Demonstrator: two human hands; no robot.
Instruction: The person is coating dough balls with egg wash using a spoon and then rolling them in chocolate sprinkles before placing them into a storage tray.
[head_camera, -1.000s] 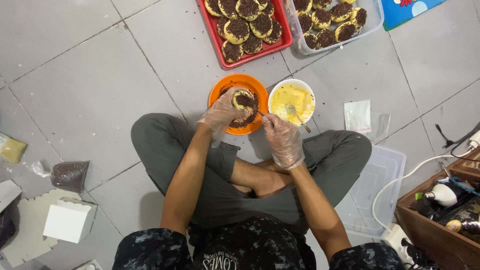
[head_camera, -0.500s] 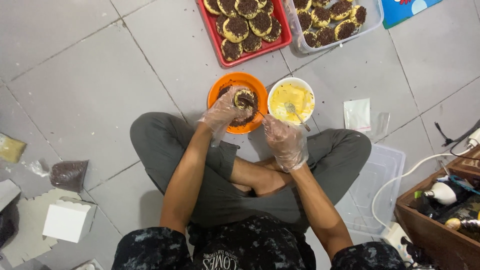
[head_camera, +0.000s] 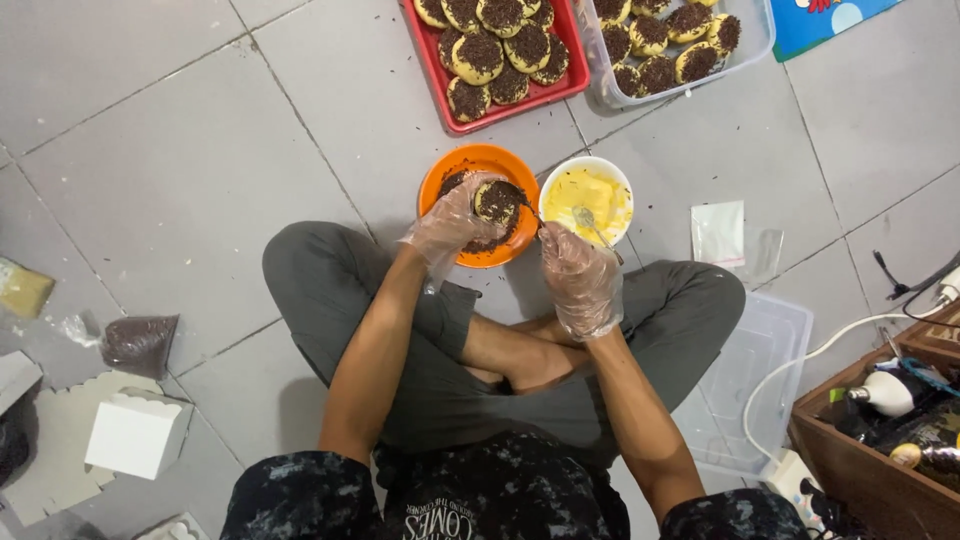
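Pinching a round pastry (head_camera: 497, 200) at its rim, the gloved fingers (head_camera: 470, 195) of the left hand (head_camera: 452, 222) are curled closed around it, and it is held just above the orange bowl (head_camera: 440, 180), its top already coated in dark chocolate sprinkles. More sprinkles are seen lying loose in that bowl beneath the pastry. The right hand (head_camera: 578, 278), gloved too, is closed loosely beside it; a thin dark utensil seems to be gripped at its fingertips and pointed toward the pastry, though what it is cannot be told. Just right of the orange bowl, touching it, a white bowl (head_camera: 560, 175) of yellow cream is set on the tiled floor (head_camera: 150, 150), with a spoon (head_camera: 592, 225) left resting in it.

Further out, a red tray (head_camera: 440, 70) is packed with sprinkled pastries, and a clear plastic tub (head_camera: 760, 35) beside it is also well stocked. By the look of those two, much of the coating is judged done; how many plain pieces remain cannot be told, since none are seen uncoated.

An empty clear lid or tub (head_camera: 755, 380) is lying by the right knee. Well apart on the left, a bag of sprinkles (head_camera: 138, 343) and a small white box (head_camera: 138, 435) are left on the floor.
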